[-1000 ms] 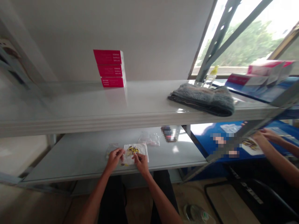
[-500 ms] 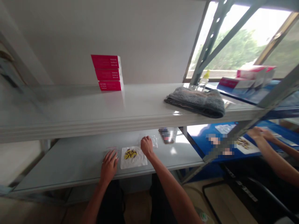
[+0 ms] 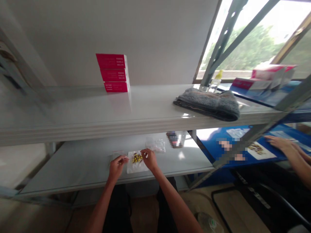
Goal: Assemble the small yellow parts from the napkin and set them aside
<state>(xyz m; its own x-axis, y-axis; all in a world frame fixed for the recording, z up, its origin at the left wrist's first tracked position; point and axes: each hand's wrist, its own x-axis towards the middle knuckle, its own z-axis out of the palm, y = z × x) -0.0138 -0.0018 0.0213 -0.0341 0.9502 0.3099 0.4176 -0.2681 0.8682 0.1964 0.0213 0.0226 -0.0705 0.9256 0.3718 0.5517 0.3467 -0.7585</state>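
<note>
My left hand (image 3: pixel 117 167) is raised at the left edge of a white sheet (image 3: pixel 133 168), its fingers drawn together in a pinch. Whatever sits between those fingertips is too small to make out. Beneath and behind it lies a clear plastic bag (image 3: pixel 114 154) with a reddish line. On the sheet is a heap of small yellow and dark pieces (image 3: pixel 137 158). My right hand (image 3: pixel 150 160) reaches over the heap's right side, thumb and fingers pinched; I cannot make out what they hold. Behind it rests another clear plastic bag (image 3: pixel 157 145).
A blurred-out object (image 3: pixel 174 139) lies at the back right of the lower shelf. The upper shelf (image 3: pixel 80 110) carries stacked red boxes (image 3: pixel 113 73) and a folded grey towel (image 3: pixel 209 103). At right, a co-worker's hands (image 3: pixel 282 142) are over a blue table (image 3: pixel 211 142).
My left hand has lifted from the bag and turned inward, fingers pinched. My right hand has come left from the other bag to the heap. The view has shifted slightly.
</note>
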